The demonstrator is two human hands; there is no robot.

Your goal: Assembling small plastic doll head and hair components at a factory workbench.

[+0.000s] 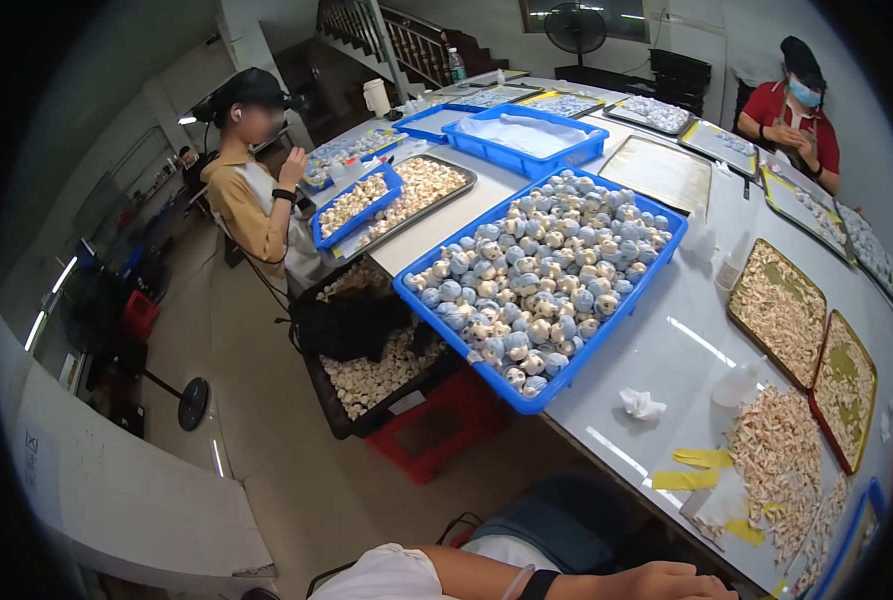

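Observation:
My left hand (672,582) is at the bottom edge, seen from its back, with a black band on the wrist. Its fingers are mostly cut off, so I cannot tell whether they hold anything. My right hand is out of the picture. Nearest to the left hand, on the table, are yellow tape strips (689,480) and a heap of small cream-coloured pieces (779,460). Farther off, a blue tray (532,405) overhangs the table edge, filled with small round blue-and-cream figures (537,270).
Two brown-rimmed trays (779,305) of cream pieces lie at the right. A crumpled tissue (643,404) sits mid-table. Beneath the overhang, a black crate (342,425) stands by a red stool (437,430). Co-workers sit at left (252,190) and far right (792,125).

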